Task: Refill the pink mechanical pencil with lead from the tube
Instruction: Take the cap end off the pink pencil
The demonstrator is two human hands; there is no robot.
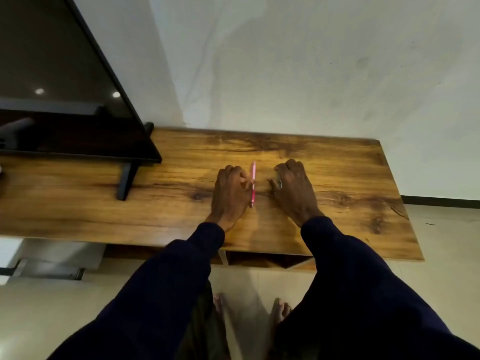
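Pink slim plastic mechanical pencil (253, 175) runs 12-to-6 o'clock, pinched mid-barrel by left hand (230, 193).
At its 3 o'clock, near: right hand (293, 188), fingers curled; what it holds, cannot tell.

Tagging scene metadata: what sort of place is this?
Probably a home living room: a flat-screen TV on its stand sits on a long wooden console against a plain wall, and bare feet stand on a tiled floor.

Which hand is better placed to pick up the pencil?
Left. The left hand pinches the pink pencil lying on the desk; the right hand sits apart from it, curled over a small grey item.
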